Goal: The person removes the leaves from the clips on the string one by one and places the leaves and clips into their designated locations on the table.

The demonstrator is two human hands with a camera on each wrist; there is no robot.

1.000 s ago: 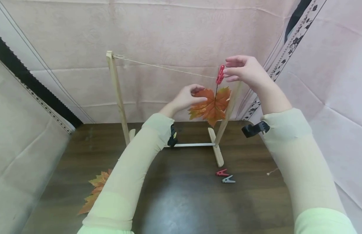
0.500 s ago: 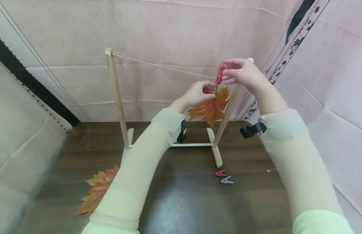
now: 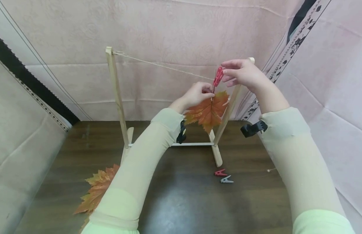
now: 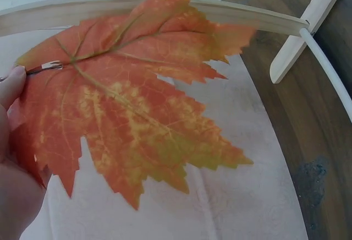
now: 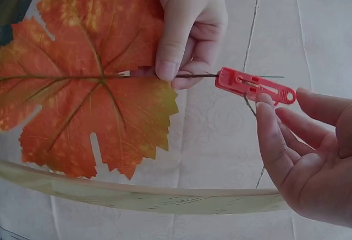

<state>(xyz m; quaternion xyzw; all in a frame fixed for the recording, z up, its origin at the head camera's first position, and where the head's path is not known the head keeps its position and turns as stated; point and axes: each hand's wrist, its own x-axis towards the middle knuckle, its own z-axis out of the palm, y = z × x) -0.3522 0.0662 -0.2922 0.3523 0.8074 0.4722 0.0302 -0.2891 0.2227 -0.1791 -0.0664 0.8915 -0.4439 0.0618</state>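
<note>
An orange maple leaf (image 3: 208, 113) hangs by its dark stem (image 5: 195, 76) from a red clothespin (image 3: 218, 77) on the string (image 3: 163, 66). My left hand (image 3: 196, 94) pinches the stem between thumb and fingers, just above the leaf blade and below the clothespin. Beside the clothespin is my right hand (image 3: 243, 72), its fingers loosely bent and spread. In the right wrist view, one fingertip (image 5: 265, 99) overlaps the clothespin's edge, while another lies close to its handle end. The stem's thin tip sticks out past the clothespin's side.
The string spans two wooden posts (image 3: 117, 94), joined low down by a white rod (image 3: 195, 144). On the brown table (image 3: 181, 201) lie a red clothespin (image 3: 220, 172) and a grey one (image 3: 226, 179). Another maple leaf (image 3: 99, 188) lies at the left, partly behind my left sleeve.
My left hand has moved right and up from the leaf's edge and taken hold of its stem. Leaf and clothespin have shifted slightly left and down. The right hand has barely moved.
</note>
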